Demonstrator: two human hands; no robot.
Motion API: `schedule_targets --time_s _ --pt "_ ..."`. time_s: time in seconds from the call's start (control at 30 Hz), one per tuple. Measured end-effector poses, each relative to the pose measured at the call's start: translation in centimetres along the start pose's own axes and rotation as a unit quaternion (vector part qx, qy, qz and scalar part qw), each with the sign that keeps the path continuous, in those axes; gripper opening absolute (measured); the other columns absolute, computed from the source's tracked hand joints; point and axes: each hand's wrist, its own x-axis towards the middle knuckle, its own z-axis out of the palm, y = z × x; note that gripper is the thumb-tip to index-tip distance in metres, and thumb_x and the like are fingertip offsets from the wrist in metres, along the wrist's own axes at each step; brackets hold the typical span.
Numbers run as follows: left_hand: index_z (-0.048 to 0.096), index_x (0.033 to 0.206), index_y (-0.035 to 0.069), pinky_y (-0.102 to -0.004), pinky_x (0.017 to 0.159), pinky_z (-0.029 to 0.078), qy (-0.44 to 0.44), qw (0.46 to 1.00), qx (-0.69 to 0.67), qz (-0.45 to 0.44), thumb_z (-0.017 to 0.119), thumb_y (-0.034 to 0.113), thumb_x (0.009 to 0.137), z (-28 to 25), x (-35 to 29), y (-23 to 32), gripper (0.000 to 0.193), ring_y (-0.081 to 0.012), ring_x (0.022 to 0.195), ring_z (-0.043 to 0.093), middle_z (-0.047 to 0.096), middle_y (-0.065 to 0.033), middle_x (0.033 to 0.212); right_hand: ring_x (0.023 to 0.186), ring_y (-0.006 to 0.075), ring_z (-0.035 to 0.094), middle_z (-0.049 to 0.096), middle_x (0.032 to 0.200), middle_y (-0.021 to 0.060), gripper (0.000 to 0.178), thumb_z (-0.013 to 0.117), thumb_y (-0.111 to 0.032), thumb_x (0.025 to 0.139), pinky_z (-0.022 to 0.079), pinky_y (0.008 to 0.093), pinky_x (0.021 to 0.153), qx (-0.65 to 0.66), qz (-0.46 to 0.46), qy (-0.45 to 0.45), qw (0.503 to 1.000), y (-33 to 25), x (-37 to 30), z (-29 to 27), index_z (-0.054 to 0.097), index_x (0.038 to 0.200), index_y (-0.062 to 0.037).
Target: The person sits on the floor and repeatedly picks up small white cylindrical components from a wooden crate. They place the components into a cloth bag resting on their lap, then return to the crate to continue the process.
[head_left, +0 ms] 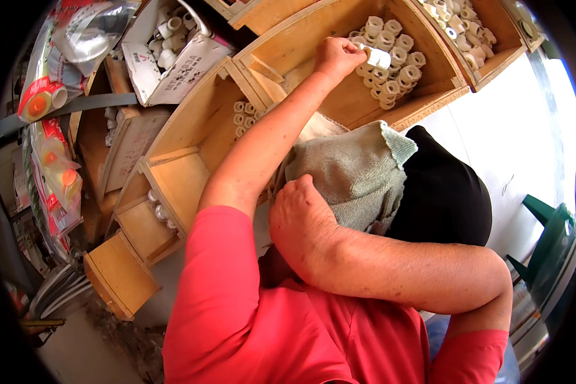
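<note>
Over a wooden compartment, my left hand (340,59) pinches a white plastic pipe fitting (376,58) between thumb and fingers. Beneath and around that fitting lies a heap of similar white ring-ended pipe fittings (400,73) in the right part of the compartment. My right hand (303,221) is bent back across my body, its fingers curled against a grey-green towelling cloth (349,166). The cloth bunches up beyond the knuckles, beside a black-clad knee (445,198). Most of the right fingers are hidden from view.
Another wooden box (477,64) of white fittings adjoins at upper right. A white carton (166,73) with fittings stands at upper left, near plastic-wrapped packages (54,166). Smaller wooden trays (173,182) step down the left side. A green stool (550,246) is at far right.
</note>
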Motion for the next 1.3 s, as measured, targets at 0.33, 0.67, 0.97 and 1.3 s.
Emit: schedule_targets --time_s 0.33,0.67,0.97,1.3 --pt "0.062 0.103 -0.006 -0.0276 0.078 0.056 0.001 0.969 -0.207 -0.131 0.064 0.009 0.087 -17.2 -11.7 -0.1 0.022 -0.0153 0.085 0.065 0.065 -0.0084 0.096 0.089 0.0191 0.060 0.063 0.089 0.0056 0.018 0.052 -0.015 0.082 0.045 0.0307 0.079 0.022 -0.003 0.032 0.999 0.3 2.4 2.1 0.062 0.094 -0.0073" --pt "0.060 0.101 -0.004 -0.0369 0.082 0.057 0.072 0.910 -0.367 -0.180 0.060 0.013 0.090 -23.8 -19.7 -8.5 0.020 -0.0239 0.088 0.066 0.064 -0.0124 0.099 0.092 0.0226 0.060 0.063 0.092 0.0080 0.019 0.054 -0.011 0.080 0.046 0.0328 0.083 0.030 -0.024 -0.003 0.999 0.5 3.3 1.4 0.060 0.097 -0.0060" --pt "0.060 0.090 0.002 -0.0331 0.067 0.058 0.141 0.906 -0.198 -0.347 0.061 0.014 0.088 -22.1 -20.9 -17.7 0.012 -0.0212 0.071 0.067 0.065 -0.0093 0.083 0.093 0.0241 0.059 0.061 0.091 0.0094 0.018 0.054 -0.010 0.079 0.046 0.0339 0.084 0.043 -0.018 0.018 0.999 0.5 3.5 1.5 0.058 0.095 -0.0042" --pt "0.064 0.082 0.003 -0.0332 0.061 0.052 0.083 0.918 0.195 -0.334 0.077 0.023 0.069 -23.1 -24.7 -23.4 0.028 -0.0198 0.066 0.064 0.064 -0.0104 0.080 0.093 0.0250 0.059 0.060 0.091 0.0099 0.018 0.058 -0.009 0.075 0.045 0.0345 0.086 0.042 -0.020 0.021 0.999 0.4 3.8 1.5 0.058 0.093 -0.0042"
